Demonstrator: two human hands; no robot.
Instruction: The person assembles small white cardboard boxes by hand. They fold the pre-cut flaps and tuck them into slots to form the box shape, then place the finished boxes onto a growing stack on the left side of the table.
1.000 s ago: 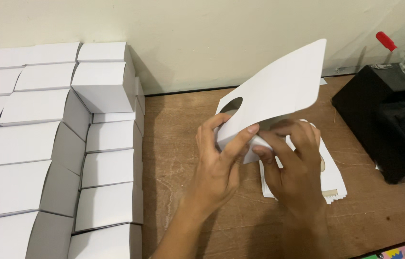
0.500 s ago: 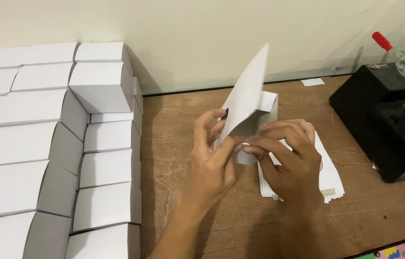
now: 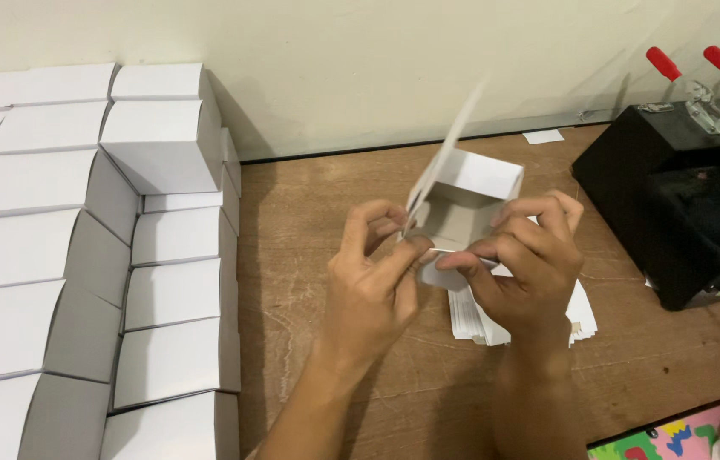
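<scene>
- Left hand (image 3: 373,294): I had thumb and forefinger pinched on the near left edge of the half-folded white box (image 3: 466,204); the other fingers were curled loosely behind, not clenched.
- Right hand (image 3: 530,273): forefinger and thumb pinched the box's near lower edge, tips almost meeting the left hand's. The remaining fingers wrapped over the right wall, bent and slightly spread.
- Both hands were grasping the same piece, neither released.
- Box was held in the air above the wooden table (image 3: 334,196), roughly centre of view, just over the stack of flat white card blanks (image 3: 581,311).
- Box looked partly formed: open top facing me, grey-brown inside, white outside, far and right walls standing square.
- One long flap (image 3: 449,145) stuck up from the left wall, tilted right and motion-blurred, so I couldn't tell its exact edge.
- The near bottom edge was hidden behind my fingers; I couldn't tell whether it was tucked.
- Left of the hands: rows of finished white boxes (image 3: 172,290) stacked tight against the wall, well apart from the held one.
- Right: black machine (image 3: 675,213) with red-handled clamps (image 3: 662,64) on top, near the right hand but not touching.
- Small white scrap (image 3: 543,136) lay on the table by the wall.
</scene>
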